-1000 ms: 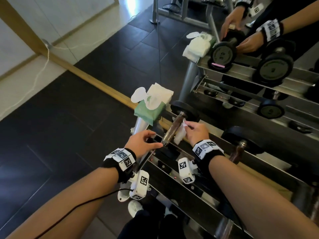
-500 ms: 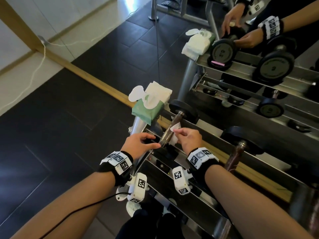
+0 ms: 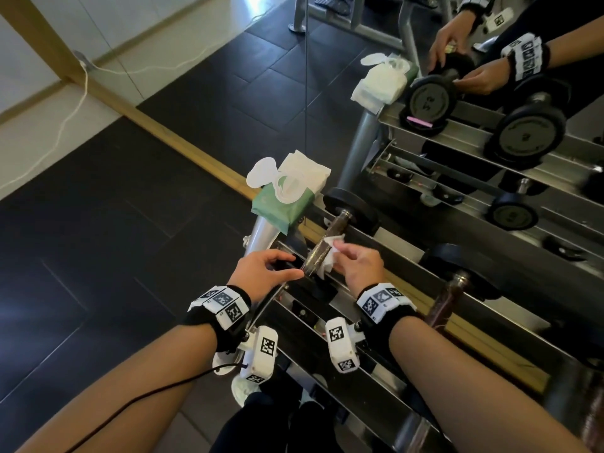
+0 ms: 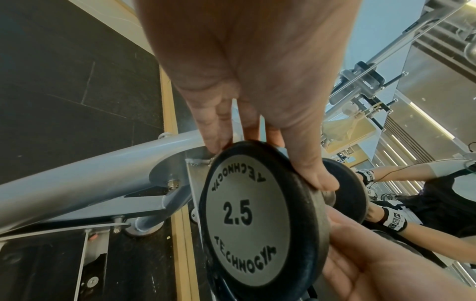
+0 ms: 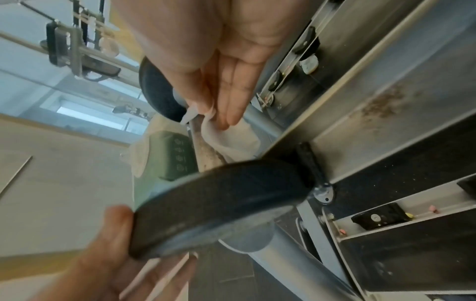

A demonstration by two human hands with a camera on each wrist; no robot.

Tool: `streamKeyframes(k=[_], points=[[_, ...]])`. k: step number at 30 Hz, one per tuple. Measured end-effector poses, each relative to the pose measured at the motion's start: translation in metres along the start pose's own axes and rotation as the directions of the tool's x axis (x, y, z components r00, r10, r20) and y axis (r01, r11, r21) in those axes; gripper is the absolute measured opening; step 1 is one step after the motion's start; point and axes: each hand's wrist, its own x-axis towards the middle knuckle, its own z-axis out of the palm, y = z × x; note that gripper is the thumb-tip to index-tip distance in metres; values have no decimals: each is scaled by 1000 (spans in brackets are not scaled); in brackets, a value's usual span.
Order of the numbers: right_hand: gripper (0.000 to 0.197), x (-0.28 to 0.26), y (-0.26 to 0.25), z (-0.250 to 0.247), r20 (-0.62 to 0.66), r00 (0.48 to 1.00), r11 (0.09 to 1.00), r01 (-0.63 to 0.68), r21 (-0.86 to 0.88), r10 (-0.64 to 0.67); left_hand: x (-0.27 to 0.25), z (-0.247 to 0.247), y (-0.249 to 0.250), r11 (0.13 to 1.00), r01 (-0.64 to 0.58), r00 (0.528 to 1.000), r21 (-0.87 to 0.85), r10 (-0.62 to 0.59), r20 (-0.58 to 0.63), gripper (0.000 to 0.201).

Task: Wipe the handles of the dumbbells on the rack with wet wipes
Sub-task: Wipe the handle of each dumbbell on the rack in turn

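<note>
Nearest the viewer, two bare forearms reach forward over a silver metal dumbbell rack [image 3: 385,354], each wrist wrapped in a black band carrying white coded tags and a small white camera. The left hand [image 3: 261,273] curls its fingers and thumb around the near black round weight plate [image 4: 257,215] of a small dumbbell lying on the rack's top shelf; the plate's grey face is marked 2.5. Just beside it, the right hand [image 3: 358,264] pinches a crumpled white wet wipe [image 3: 328,258] between thumb and fingers and presses it against the dumbbell's rusty, speckled metal handle [image 3: 322,250], near the middle of the bar. The handle runs away from the viewer to the far black plate [image 3: 351,206]. To the left of that far plate, a green soft pack of wet wipes [image 3: 284,197] sits on the end of the rack, its white lid flipped open and a white sheet standing up. To the right on the same shelf lies a second black dumbbell with a brown rusty handle [image 3: 449,299]. Beyond the rack, a wall mirror [image 3: 359,76] reflects the hands, dumbbells and wipe pack, above dark floor tiles [image 3: 98,223].
</note>
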Motion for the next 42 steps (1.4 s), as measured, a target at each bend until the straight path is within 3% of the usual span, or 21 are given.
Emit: streamKeyframes(k=[3,8,10,15,20,23,26,29,31,33,35,37,42], points=[[27,-3,-4,-4,122,993,998,15,-59,-7,0,-2,0,1000,2,1000,-5,-1,6,30],[27,15,-21,-22,-67,990,965,106,-242,-125,-2,1,0,1000,4,1000,-22,-4,1,33],[28,14,-20,-20,-84,989,962,99,-255,-124,-3,2,-1,1000,2,1000,-27,-2,-6,34],[26,-5,-4,1,6,996,972,91,-217,-92,-3,6,-3,999,2,1000,-42,-3,-19,39],[25,-12,-18,-14,204,975,905,164,-392,-88,-5,8,-5,997,-14,1000,-73,13,-10,33],[25,-2,-48,-22,165,961,872,271,-407,-221,-6,10,-9,995,-28,999,-98,25,-31,45],[25,6,-79,-24,155,885,761,457,-461,-438,-6,12,-12,992,-33,999,-122,28,-44,56],[27,9,-95,-21,293,776,552,611,-567,-559,-6,14,-13,989,-23,999,-148,17,-44,54],[31,10,-96,-17,462,728,360,666,-653,-507,-7,15,-13,990,-15,999,-138,8,-49,54],[33,8,-90,-15,571,743,250,661,-707,-350,-9,15,-14,991,-10,998,-135,2,-62,56],[35,7,-82,-12,605,773,193,634,-749,-191,-9,16,-14,992,-9,997,-127,0,-72,55],[36,7,-76,-11,617,778,167,628,-760,-118,-10,17,-15,992,-9,997,-129,0,-72,52],[24,13,-78,-7,658,732,135,680,-721,-173,-9,18,-14,967,-35,996,-252,14,-84,49]])
